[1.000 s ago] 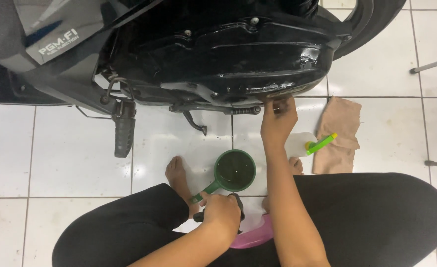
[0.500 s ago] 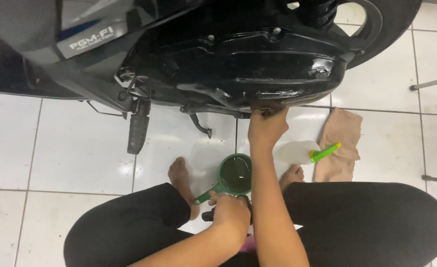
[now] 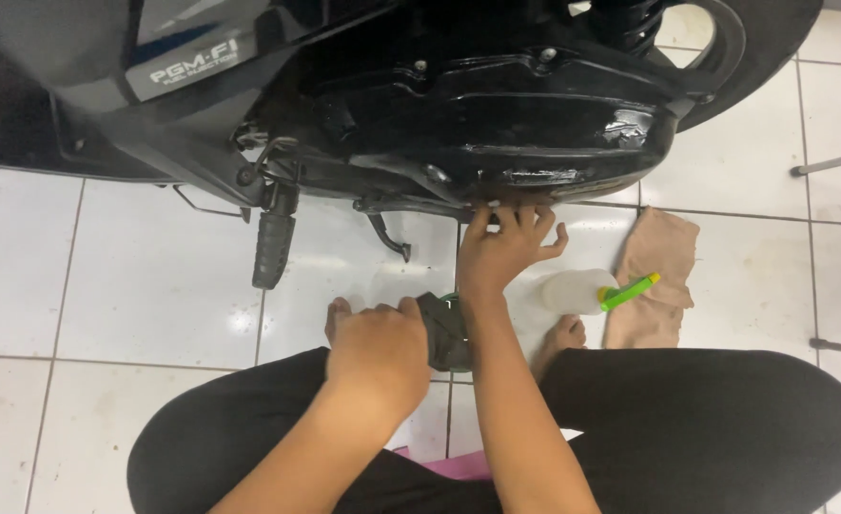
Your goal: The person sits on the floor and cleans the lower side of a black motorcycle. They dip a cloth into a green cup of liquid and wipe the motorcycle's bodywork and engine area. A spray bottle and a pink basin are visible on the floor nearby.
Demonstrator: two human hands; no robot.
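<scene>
I sit cross-legged on white floor tiles in front of a black scooter's engine case (image 3: 497, 114). My right hand (image 3: 506, 249) reaches up to the case's lower edge, with its fingers spread and the fingertips touching the underside. My left hand (image 3: 378, 347) is closed around a dark green cup with a handle (image 3: 446, 328), held low just above my legs and under my right wrist. Most of the cup is hidden by both hands.
A clear spray bottle with a green nozzle (image 3: 587, 290) lies on a beige cloth (image 3: 658, 271) to the right. A black footpeg (image 3: 270, 249) and a stand lever (image 3: 389, 238) hang at the left. Thin metal legs (image 3: 834, 162) cross the right edge. Something pink (image 3: 459, 468) lies between my legs.
The view has shifted so the scooter sits lower and more central. My left hand has moved up with the green cup and now covers it. My right hand stays at the case's underside.
</scene>
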